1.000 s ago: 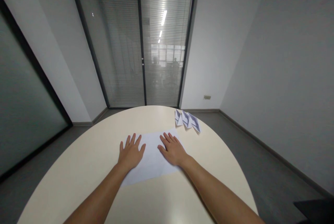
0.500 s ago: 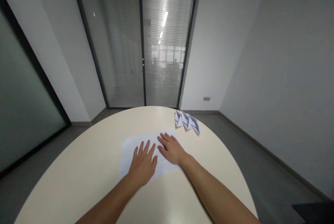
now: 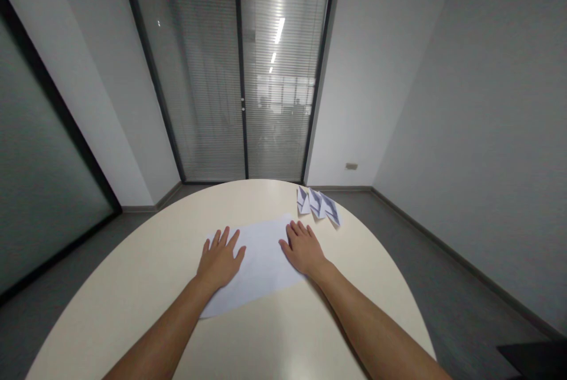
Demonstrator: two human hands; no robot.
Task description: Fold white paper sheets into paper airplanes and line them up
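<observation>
Head view: left hand (image 3: 220, 260) and right hand (image 3: 305, 248) lie flat, fingers released, on the white sheet (image 3: 261, 259) mid-surface (image 3: 133, 285) — press evenly outward. Beyond — folded paper pieces (image 3: 318, 205).

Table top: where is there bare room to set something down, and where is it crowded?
Bare patches on the table: the wide stretch left of the left hand, and the near edge between the forearms below the paper sheet. It is crowded beyond the right hand, where the folded papers lie by the far rim.
</observation>
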